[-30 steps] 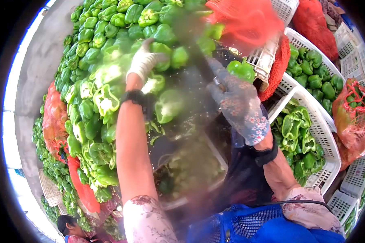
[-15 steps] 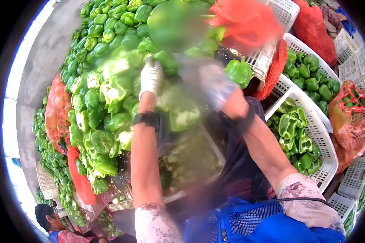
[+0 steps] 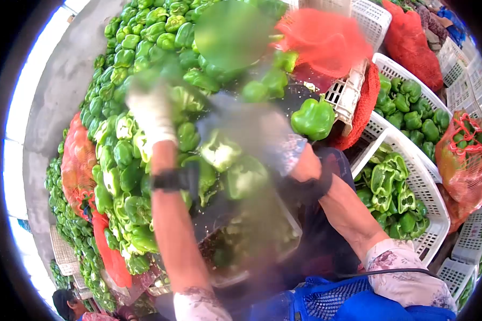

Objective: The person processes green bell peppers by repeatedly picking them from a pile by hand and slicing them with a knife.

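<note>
My left hand (image 3: 151,113), in a white glove, reaches over the big heap of green bell peppers (image 3: 124,58); its fingers are smeared by motion, so a grip cannot be made out. My right hand (image 3: 277,136), also gloved, is over the dark surface near the middle, its fingers lost in a hazy patch on the lens. Cut-open peppers (image 3: 219,152) with pale insides lie between the hands. Just right of my right hand sits a whole green bell pepper (image 3: 312,119). Below the hands is a tub (image 3: 292,235) of green scraps, partly blurred.
White crates of whole peppers (image 3: 412,117) and halved peppers (image 3: 388,179) stand at the right. Red mesh bags (image 3: 466,166) of peppers lie beyond, and another red net (image 3: 326,43) is at the top. A person (image 3: 69,306) is at the lower left.
My left hand has moved left and slightly up over the heap, away from my right hand. My right hand has shifted slightly down. Cut peppers show more clearly between them.
</note>
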`<move>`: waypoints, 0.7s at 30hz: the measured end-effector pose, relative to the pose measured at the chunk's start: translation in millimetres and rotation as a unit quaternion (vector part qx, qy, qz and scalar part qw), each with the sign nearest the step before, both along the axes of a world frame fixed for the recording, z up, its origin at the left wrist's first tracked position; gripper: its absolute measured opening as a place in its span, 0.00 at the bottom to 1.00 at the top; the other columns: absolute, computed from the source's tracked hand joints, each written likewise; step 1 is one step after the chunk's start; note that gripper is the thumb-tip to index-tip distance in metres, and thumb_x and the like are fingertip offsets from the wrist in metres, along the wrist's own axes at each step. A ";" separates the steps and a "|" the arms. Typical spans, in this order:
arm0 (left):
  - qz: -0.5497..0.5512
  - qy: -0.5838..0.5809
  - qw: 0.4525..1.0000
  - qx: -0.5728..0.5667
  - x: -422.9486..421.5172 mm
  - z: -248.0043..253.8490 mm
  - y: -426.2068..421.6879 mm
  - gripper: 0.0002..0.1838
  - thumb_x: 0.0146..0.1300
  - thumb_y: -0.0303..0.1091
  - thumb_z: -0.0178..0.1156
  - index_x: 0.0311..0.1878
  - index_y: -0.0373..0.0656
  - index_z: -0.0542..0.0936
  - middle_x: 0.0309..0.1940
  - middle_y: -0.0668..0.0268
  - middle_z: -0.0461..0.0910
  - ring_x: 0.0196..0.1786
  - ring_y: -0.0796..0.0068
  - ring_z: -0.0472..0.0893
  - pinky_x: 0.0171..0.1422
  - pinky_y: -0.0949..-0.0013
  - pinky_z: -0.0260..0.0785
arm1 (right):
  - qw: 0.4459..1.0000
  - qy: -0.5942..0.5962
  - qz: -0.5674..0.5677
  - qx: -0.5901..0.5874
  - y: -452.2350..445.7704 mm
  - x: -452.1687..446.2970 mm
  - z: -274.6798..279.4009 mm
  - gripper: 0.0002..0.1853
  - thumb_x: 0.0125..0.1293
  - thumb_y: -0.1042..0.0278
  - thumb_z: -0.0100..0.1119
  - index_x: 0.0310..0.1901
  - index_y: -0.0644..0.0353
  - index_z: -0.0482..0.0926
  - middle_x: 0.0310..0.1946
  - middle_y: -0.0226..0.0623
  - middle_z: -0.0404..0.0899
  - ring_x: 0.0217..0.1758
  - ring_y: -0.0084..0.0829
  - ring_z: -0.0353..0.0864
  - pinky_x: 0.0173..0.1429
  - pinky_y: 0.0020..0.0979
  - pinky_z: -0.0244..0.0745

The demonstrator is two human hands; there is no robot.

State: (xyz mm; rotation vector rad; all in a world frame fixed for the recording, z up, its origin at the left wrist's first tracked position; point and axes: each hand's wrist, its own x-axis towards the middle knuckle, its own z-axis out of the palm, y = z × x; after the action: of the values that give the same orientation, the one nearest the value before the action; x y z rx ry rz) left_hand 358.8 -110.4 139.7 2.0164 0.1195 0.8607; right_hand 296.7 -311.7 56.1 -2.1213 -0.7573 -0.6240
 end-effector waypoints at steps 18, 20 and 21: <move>-0.112 0.295 0.868 0.382 109.8 -36.7 -62.5 0.41 0.41 0.40 0.77 0.65 0.51 0.77 0.46 0.56 0.83 0.48 0.55 0.83 0.52 0.59 0.76 | 0.978 0.098 -0.146 0.115 -75.8 -12.9 17.8 0.23 0.67 0.64 0.61 0.62 0.60 0.77 0.52 0.51 0.82 0.54 0.49 0.81 0.62 0.41 0.74; -0.170 0.438 0.881 0.061 92.3 -26.5 -48.0 0.31 0.51 0.37 0.72 0.62 0.48 0.78 0.36 0.68 0.81 0.28 0.74 0.77 0.31 0.69 0.71 | 0.977 0.125 -0.109 0.137 -69.8 -22.5 18.7 0.23 0.67 0.64 0.61 0.63 0.61 0.76 0.48 0.52 0.83 0.49 0.49 0.83 0.60 0.42 0.74; -0.181 0.420 0.889 0.026 77.8 -24.6 -40.9 0.27 0.55 0.37 0.69 0.61 0.49 0.79 0.36 0.67 0.81 0.28 0.74 0.78 0.32 0.68 0.73 | 0.974 0.142 -0.086 0.156 -66.2 -25.5 20.4 0.24 0.67 0.64 0.60 0.63 0.61 0.76 0.46 0.53 0.83 0.46 0.50 0.83 0.60 0.42 0.74</move>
State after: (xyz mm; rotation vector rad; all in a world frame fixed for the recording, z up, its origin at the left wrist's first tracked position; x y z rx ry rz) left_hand 436.7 -151.3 115.1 2.2335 0.1930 -0.2867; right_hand 271.3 -377.9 76.6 -1.9379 -0.2971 -0.4793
